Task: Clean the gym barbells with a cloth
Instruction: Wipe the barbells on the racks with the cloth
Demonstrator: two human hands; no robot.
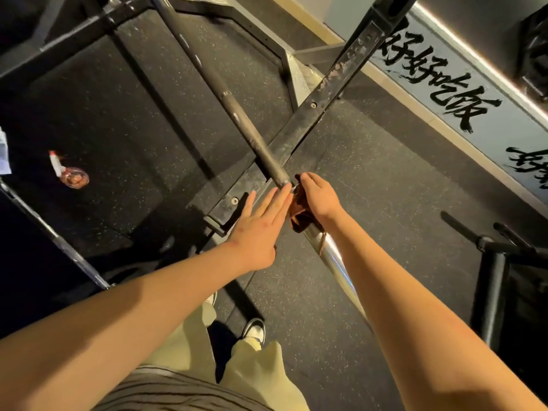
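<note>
The right hand [320, 197] has its grip clamped round a dark reddish-brown cloth [299, 215], fingers curled over the top so the cloth is bunched against the barbell [237, 114] where the dark shaft meets the chrome sleeve [332, 253]. A loose tail of the cloth hangs down over the sleeve just below the wrist. The left hand [261, 229] holds nothing: its grip is apart, the fingers straight and close together, with the fingertips touching the bar just beside the cloth. The barbell runs on a slant from the upper left down toward the person and crosses over a scuffed black rack beam [311, 114], which slants the other way. Well off to the left, a small spray bottle [68, 170] lies on its side on the black speckled rubber floor [370, 179]. It has a white and red nozzle and a clear body with a reddish tint; how much liquid is in it I cannot tell. Another bar [59, 241] slants along the left edge. On the right, a pale wall band [462, 93] carries black brush-painted characters. Below the arms are the person's pale trousers and a dark-and-white shoe [255, 327].
</note>
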